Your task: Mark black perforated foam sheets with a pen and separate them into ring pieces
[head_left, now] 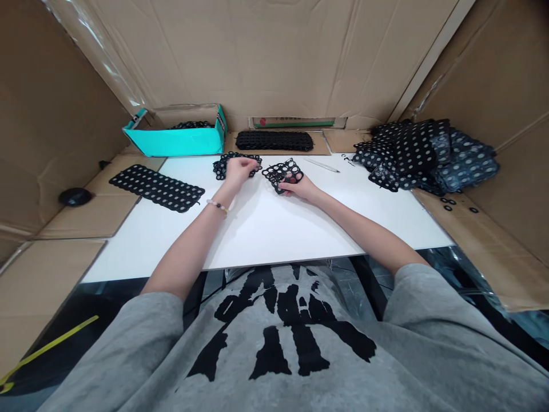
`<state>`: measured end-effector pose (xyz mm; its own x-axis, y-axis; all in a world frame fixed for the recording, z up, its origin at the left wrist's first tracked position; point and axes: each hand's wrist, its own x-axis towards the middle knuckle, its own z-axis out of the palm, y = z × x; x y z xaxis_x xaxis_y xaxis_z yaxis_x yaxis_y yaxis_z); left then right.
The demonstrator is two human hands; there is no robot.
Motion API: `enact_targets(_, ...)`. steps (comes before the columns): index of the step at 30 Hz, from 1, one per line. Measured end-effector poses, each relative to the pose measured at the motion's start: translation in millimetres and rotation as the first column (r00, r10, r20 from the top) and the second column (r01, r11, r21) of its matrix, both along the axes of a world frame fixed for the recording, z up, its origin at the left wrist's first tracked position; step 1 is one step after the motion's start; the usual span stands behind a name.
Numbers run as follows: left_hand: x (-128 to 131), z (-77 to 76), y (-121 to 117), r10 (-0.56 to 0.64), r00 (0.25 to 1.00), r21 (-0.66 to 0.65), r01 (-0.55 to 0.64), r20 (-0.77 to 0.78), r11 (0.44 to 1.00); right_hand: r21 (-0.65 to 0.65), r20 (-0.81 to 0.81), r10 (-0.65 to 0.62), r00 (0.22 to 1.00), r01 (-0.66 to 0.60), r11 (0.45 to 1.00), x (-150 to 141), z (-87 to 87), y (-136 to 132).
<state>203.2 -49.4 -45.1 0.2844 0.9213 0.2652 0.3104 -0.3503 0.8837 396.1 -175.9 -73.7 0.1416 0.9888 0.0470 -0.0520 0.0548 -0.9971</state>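
My right hand (300, 186) grips a small black sheet of joined rings (283, 169), its thumb on the front and fingers showing through the holes behind. To the left of it, my left hand (240, 170) is closed in a pinch just beside and over a loose heap of black ring sheets (221, 166). Whatever lies between those fingertips is too small to make out. Farther left on the white table (266, 229) lies a flat black rectangular sheet with rows of round holes (156, 187).
Behind are a turquoise-fronted box (180, 142) with black pieces inside and a black perforated stack (274, 141). A white pen-like stick (322, 166) lies right of my hands. Black perforated sheets (412, 151) pile at far right, near loose rings (448, 208). Cardboard walls (257, 63) surround the table.
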Motion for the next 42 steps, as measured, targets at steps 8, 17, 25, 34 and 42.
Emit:
enact_targets(8, -35, 3.9, 10, 0.268, 0.932, 0.434, -0.142, -0.245, 0.890, -0.012, -0.029, -0.002, 1.000, 0.002, 1.000, 2, 1.9, 3)
enact_targets(17, 9, 18.5, -41, -0.282, 0.840, 0.329, 0.459, -0.463, 0.826, 0.008, -0.072, -0.012, 0.997, 0.013, 1.000, 2, 4.4, 1)
enact_targets(25, 18, 8.3, -54, -0.247, 0.872, 0.331, 0.402, -0.422, 0.854, 0.024, -0.139, 0.042, 0.989, -0.039, 0.999, 4, 4.7, 0)
enact_targets(34, 20, 10.1, -56, -0.229, 0.842, 0.358, 0.433, -0.488, 0.827, -0.004, -0.099, 0.069, 0.993, -0.070, 0.998, 3, 4.5, 0)
enact_targets(42, 22, 12.0, -53, -0.276, 0.887, 0.288, 0.392, -0.370, 0.873, -0.064, -0.054, -0.007, 0.999, 0.004, 0.998, -4, 10.7, -1)
